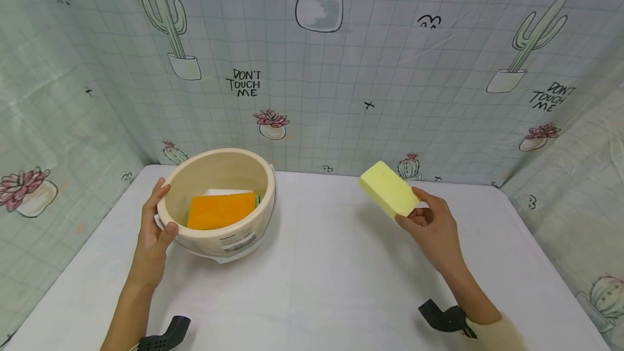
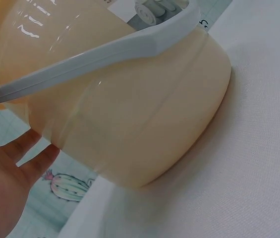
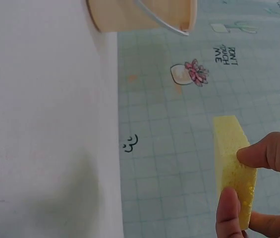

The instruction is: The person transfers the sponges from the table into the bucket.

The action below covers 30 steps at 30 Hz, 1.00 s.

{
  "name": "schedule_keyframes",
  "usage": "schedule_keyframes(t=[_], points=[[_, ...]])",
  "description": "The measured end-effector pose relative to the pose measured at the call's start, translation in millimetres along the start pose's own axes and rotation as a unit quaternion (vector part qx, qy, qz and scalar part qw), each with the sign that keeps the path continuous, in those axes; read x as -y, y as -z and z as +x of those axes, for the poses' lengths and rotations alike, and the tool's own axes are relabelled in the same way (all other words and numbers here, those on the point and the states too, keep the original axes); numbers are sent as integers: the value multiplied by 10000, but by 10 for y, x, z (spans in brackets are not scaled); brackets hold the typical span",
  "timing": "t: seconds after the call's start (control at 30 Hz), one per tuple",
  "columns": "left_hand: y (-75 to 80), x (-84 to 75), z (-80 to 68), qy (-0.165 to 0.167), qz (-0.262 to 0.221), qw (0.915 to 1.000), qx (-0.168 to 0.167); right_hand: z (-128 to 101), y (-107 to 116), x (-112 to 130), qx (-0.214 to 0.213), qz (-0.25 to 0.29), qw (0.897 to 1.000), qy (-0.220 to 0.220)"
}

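Note:
On the left of the table stands a cream plastic bucket (image 1: 265,207) with a white handle (image 2: 100,59). My left hand (image 1: 155,240) holds it at its left side, thumb at the rim and fingertips against the outer wall. Inside lie an orange sponge (image 1: 221,211), a white piece (image 1: 226,192) behind it and a sliver of something green (image 1: 257,200); both are mostly hidden. Over the right half of the table, my right hand (image 1: 436,229) pinches a pale yellow sponge (image 1: 388,188) by its near right end. The right wrist view shows this sponge (image 3: 231,168) lifted, apart from the table.
A white cloth covers the table (image 1: 322,264). Behind it and along both sides hangs a pale green checked curtain (image 1: 331,80) printed with cacti. A black wrist camera (image 1: 166,335) shows at the left forearm, another black camera (image 1: 441,316) at the right.

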<state>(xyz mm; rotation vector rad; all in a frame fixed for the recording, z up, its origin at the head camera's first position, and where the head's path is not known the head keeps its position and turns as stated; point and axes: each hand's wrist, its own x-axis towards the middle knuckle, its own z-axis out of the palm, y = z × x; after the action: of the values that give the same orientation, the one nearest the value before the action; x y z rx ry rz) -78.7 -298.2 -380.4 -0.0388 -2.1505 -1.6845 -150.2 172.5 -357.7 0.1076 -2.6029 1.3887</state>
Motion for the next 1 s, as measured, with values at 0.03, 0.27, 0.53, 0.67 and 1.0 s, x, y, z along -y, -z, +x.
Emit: schedule_keyframes(t=[0.03,0.27,0.53,0.67,1.0], points=[[1,0,0,-3,-7,10000,10,12,-20,20,31,44,10000,78],[-1,25,7,-10,123,9999,8,86,-147,167,217,385,9974,573],[3,23,3,-55,51,10000,-8,160,-257,409,542,743,9930,738],[8,13,2,-81,111,9999,-45,188,-356,592,887,934,9886,779],[13,34,6,28,259,9997,6,209,-684,1019,1654,1299,9706,1172]])
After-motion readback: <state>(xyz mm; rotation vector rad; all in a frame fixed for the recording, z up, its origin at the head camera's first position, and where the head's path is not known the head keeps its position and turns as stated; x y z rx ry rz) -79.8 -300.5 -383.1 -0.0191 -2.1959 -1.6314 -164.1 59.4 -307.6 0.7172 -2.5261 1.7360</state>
